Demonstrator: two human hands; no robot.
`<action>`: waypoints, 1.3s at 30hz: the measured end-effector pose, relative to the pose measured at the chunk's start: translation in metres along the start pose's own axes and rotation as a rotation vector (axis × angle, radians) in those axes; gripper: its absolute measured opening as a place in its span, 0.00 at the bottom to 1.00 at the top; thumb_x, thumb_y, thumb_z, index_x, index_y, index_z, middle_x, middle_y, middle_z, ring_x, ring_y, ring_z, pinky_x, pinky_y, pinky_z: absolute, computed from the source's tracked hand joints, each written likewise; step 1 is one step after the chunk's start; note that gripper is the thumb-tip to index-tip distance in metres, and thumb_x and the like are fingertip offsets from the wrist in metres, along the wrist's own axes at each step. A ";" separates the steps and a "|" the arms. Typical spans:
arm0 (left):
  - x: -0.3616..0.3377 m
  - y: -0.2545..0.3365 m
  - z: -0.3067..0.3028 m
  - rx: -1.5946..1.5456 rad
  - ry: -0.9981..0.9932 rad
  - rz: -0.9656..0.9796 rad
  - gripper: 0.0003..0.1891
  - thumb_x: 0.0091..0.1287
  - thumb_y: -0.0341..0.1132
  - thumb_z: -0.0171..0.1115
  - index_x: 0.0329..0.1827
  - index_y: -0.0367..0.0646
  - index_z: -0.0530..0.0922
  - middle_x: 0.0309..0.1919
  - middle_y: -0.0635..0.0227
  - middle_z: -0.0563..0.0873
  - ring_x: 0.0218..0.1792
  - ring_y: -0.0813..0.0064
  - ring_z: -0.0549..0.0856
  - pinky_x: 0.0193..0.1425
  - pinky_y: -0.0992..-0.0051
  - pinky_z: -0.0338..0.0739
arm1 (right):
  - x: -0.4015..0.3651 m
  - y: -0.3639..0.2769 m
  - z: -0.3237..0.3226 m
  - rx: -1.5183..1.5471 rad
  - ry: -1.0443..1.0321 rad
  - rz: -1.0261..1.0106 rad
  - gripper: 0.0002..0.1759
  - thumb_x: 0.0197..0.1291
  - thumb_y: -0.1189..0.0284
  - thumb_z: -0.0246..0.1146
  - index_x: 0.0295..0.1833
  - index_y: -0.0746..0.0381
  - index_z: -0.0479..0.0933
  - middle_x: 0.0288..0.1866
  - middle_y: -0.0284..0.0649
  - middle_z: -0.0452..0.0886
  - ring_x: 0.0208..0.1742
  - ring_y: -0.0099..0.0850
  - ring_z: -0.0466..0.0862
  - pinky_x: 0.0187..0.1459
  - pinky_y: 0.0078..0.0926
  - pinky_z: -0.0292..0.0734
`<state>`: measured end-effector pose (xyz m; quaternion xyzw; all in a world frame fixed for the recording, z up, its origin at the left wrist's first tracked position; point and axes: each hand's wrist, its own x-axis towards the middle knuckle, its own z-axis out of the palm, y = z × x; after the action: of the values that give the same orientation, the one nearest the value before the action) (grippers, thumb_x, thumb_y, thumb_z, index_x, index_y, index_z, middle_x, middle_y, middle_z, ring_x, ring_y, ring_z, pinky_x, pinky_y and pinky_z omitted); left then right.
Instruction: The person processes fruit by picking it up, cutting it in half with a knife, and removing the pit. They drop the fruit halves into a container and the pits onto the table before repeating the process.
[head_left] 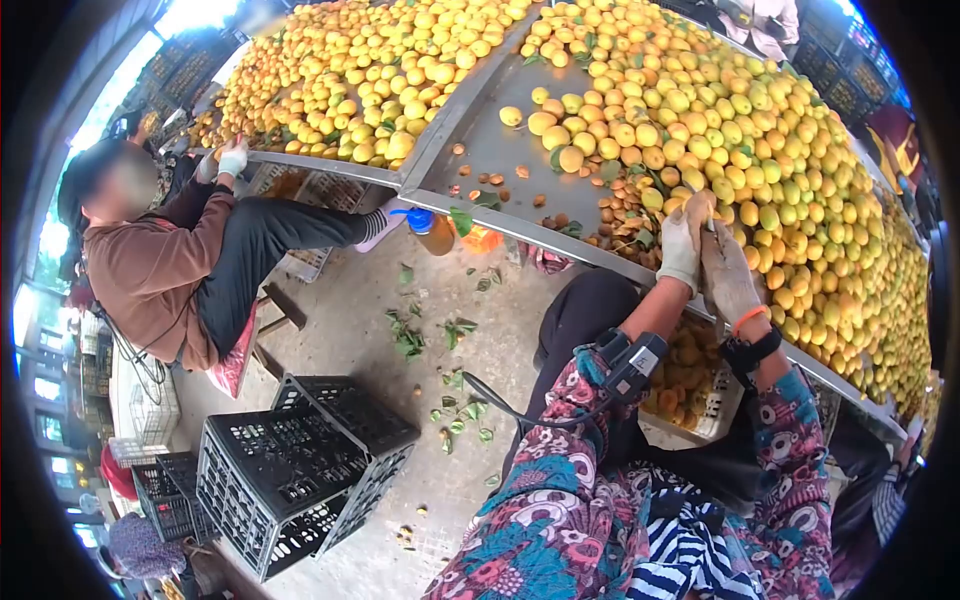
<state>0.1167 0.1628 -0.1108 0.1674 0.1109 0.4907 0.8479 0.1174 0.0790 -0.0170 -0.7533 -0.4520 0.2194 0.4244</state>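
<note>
Flowered sleeves [535, 490] point to left hand [681, 247] and right hand [729, 270], meeting past the table edge [530, 236], grip unclear; floor [520, 325] opens leftward.

Around our grip, we see fruit [770, 175] ranging from yellow to orange. Our left glove [680, 248] and right glove [728, 270] are dingy white, an orange band [748, 318] below the right. Nearer us, our floral sleeve [555, 470] mixes teal, pink and white, beside dark-and-white striped cloth [690, 555]. Left of the grip, crates [290, 465] are black.
</note>
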 end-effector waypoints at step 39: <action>-0.044 0.059 0.053 0.660 -0.347 -0.366 0.21 0.64 0.47 0.46 0.44 0.34 0.72 0.22 0.69 0.76 0.21 0.82 0.72 0.23 0.83 0.65 | -0.008 -0.022 -0.047 0.733 0.251 0.287 0.13 0.69 0.59 0.58 0.42 0.58 0.70 0.20 0.26 0.68 0.15 0.15 0.67 0.15 0.14 0.59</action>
<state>0.0665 0.1428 -0.0375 0.4881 0.1457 0.2345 0.8280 0.1365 0.0561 0.0265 -0.6285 -0.1792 0.3293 0.6814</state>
